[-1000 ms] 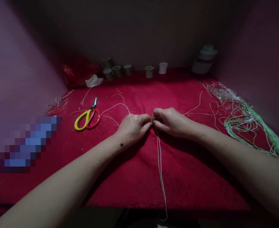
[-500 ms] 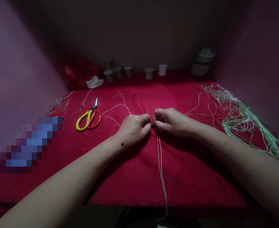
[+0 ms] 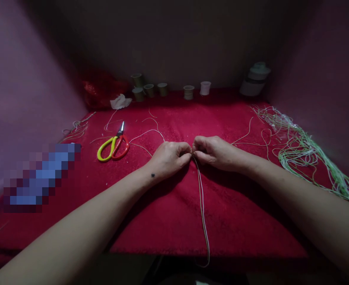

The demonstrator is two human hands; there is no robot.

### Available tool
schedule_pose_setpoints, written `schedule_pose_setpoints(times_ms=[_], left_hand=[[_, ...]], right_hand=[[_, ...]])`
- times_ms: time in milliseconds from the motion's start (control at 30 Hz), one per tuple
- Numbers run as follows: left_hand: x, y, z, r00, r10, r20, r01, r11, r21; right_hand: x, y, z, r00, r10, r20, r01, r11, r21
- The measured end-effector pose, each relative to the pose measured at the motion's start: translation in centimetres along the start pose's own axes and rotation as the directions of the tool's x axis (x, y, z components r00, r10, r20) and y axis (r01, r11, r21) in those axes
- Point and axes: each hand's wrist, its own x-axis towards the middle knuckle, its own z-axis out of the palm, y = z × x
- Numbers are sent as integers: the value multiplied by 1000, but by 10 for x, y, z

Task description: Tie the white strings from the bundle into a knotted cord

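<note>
My left hand [image 3: 174, 157] and my right hand [image 3: 207, 151] meet at the middle of the red cloth, fingertips pinched close together. Between them they grip thin cords [image 3: 202, 202], pale and tan, which hang down from the pinch and over the front edge of the table in a loop. Other cord ends run out past the left wrist and behind the right wrist. The exact crossing or knot at the fingertips is too small to make out. Scissors [image 3: 114, 145] with one yellow and one red handle lie left of my left hand.
A tangled bundle of green and white cords [image 3: 308, 158] spreads along the right side. Several thread spools [image 3: 188, 92] stand at the back, with a white-capped container [image 3: 254, 81] at back right. Crumpled tissue [image 3: 120, 101] and a red plastic bag [image 3: 101, 91] sit back left; a blurred blue item [image 3: 46, 174] lies left.
Both hands keep nearly the same pinched pose at the cords. The whole view has shifted slightly, and the hanging cord loop sits a little higher at the table edge.
</note>
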Motion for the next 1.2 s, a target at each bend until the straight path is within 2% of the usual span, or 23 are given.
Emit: schedule_pose_setpoints(times_ms=[367, 567, 800, 1033, 1200], left_hand=[[-2, 0, 3, 999, 19, -36, -17, 999, 38], [-1, 1, 0, 999, 32, 33, -32, 999, -30], [0, 0, 1, 1000, 24, 18, -22, 996, -85], [-2, 3, -1, 997, -74, 32, 78, 984, -163], [0, 1, -1, 998, -15, 53, 21, 993, -115]], right_hand=[[-4, -1, -1, 999, 44, -5, -43, 991, 125], [-6, 1, 3, 997, 71, -29, -65, 981, 182], [-6, 1, 6, 996, 73, -59, -65, 989, 135], [-8, 0, 3, 996, 80, -38, -73, 984, 165], [-8, 2, 3, 997, 65, -31, -59, 984, 167]])
